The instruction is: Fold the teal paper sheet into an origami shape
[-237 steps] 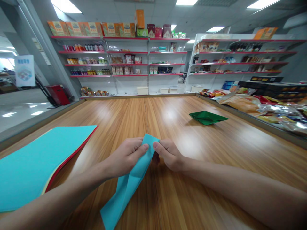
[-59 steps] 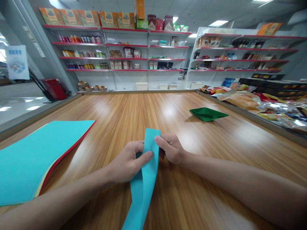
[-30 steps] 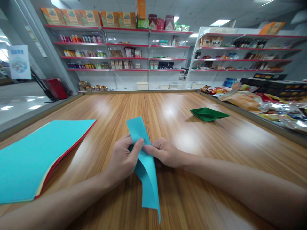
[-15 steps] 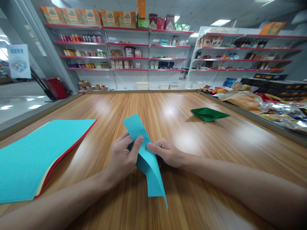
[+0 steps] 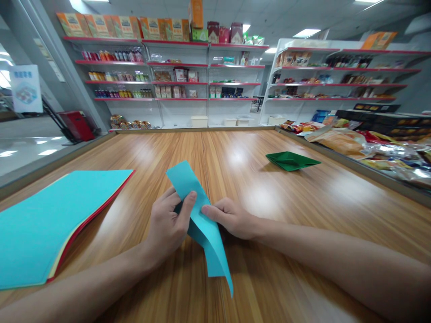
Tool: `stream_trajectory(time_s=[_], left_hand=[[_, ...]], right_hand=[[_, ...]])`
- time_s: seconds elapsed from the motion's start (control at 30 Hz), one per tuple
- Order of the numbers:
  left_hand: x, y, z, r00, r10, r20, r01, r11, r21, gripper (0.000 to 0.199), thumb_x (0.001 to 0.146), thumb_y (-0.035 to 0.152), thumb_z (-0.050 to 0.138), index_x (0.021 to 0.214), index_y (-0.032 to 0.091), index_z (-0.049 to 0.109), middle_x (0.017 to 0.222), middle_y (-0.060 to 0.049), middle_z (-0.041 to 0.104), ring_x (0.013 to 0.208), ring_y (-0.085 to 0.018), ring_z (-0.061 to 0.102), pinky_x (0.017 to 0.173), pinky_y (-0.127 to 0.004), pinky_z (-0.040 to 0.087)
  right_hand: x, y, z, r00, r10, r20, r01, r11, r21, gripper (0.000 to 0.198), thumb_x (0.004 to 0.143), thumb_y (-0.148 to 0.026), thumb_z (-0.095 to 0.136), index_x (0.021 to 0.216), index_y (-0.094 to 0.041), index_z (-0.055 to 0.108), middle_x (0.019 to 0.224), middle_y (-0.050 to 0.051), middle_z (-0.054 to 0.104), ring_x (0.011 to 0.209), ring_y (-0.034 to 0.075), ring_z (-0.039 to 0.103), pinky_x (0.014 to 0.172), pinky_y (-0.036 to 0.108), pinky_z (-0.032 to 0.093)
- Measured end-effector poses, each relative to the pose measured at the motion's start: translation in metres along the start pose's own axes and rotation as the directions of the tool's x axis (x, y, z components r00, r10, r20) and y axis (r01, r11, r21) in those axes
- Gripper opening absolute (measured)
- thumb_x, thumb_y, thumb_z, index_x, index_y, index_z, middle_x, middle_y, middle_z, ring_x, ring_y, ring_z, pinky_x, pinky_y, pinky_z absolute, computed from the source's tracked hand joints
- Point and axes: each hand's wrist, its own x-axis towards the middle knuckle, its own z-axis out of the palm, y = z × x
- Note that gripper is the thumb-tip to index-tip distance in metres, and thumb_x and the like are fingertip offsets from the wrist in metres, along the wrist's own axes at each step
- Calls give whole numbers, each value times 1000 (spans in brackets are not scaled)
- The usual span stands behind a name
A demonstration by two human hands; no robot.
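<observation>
A folded sheet of turquoise paper [image 5: 206, 226] is held up above the table at the middle of the view. Its upper end slants to the left, and its lower end parts into two hanging layers. My left hand [image 5: 171, 216] pinches it from the left, thumb on the front face and fingers behind. From the right, my right hand [image 5: 232, 217] grips the same paper, thumb on its edge; the other fingertips are hidden. Farther back on the right lies a green folded paper piece [image 5: 291, 161], flat-bottomed with pointed ends.
On the left of the wooden table [image 5: 161, 148] lies a stack of coloured paper [image 5: 67, 215], turquoise on top with cream and red beneath. Packaged snacks [image 5: 357, 146] fill the right side beyond the table's raised edge. Stocked shelves [image 5: 178, 67] stand behind.
Both hands and the turquoise paper have shifted slightly left, and the paper's upper end leans a little more to the left. Both grips stay the same.
</observation>
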Motion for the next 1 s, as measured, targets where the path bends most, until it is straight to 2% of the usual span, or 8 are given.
stream_trajectory(time_s=[0.13, 0.2, 0.33, 0.43, 0.73, 1.0], left_hand=[[1, -3, 0, 997, -52, -63, 52, 999, 4, 34, 89, 20, 51, 55, 16, 46, 58, 3, 47, 52, -8, 43, 52, -21, 37], [2, -4, 1, 995, -66, -74, 67, 998, 5, 34, 88, 21, 51, 55, 16, 47, 58, 3, 47, 52, -8, 43, 53, -21, 37], [3, -5, 1, 995, -88, -52, 88, 996, 0, 35, 88, 22, 52, 54, 16, 48, 60, 2, 49, 53, -8, 44, 53, -21, 37], [2, -5, 0, 992, -123, -39, 122, 992, -23, 35, 88, 23, 52, 54, 16, 50, 60, 2, 50, 53, -8, 45, 51, -22, 36], [2, -4, -1, 981, -195, -11, 193, 977, -92, 36, 88, 26, 51, 54, 16, 48, 59, 2, 50, 52, -9, 44, 47, -22, 34], [0, -5, -2, 968, -247, 38, 250, 957, -150, 35, 88, 29, 50, 56, 15, 52, 58, 1, 51, 53, -10, 46, 47, -21, 36]], right_hand=[[1, 2, -1, 1000, -3, -1, 3, 998, 61, 55, 88, -61, 38, 55, -17, 36, 52, -5, 30, 46, 6, 27, 40, 20, 23], [1, 2, -1, 1000, -15, -8, 15, 999, 36, 54, 88, -60, 39, 55, -17, 36, 52, -5, 31, 46, 5, 28, 40, 20, 23], [0, 2, -4, 999, -33, -37, 28, 992, -121, 54, 89, -55, 41, 52, -16, 36, 50, -5, 30, 45, 5, 28, 38, 19, 20], [0, 2, -5, 998, -40, -52, 30, 983, -179, 54, 90, -53, 40, 51, -16, 34, 49, -5, 28, 44, 5, 27, 38, 19, 19], [-1, 1, -4, 1000, -4, -16, 2, 989, -150, 54, 88, -55, 43, 51, -16, 34, 49, -5, 30, 44, 5, 28, 37, 18, 21], [-1, 2, -4, 998, -55, -25, 48, 972, -229, 54, 89, -51, 42, 48, -17, 32, 46, -6, 28, 41, 4, 27, 35, 18, 19]])
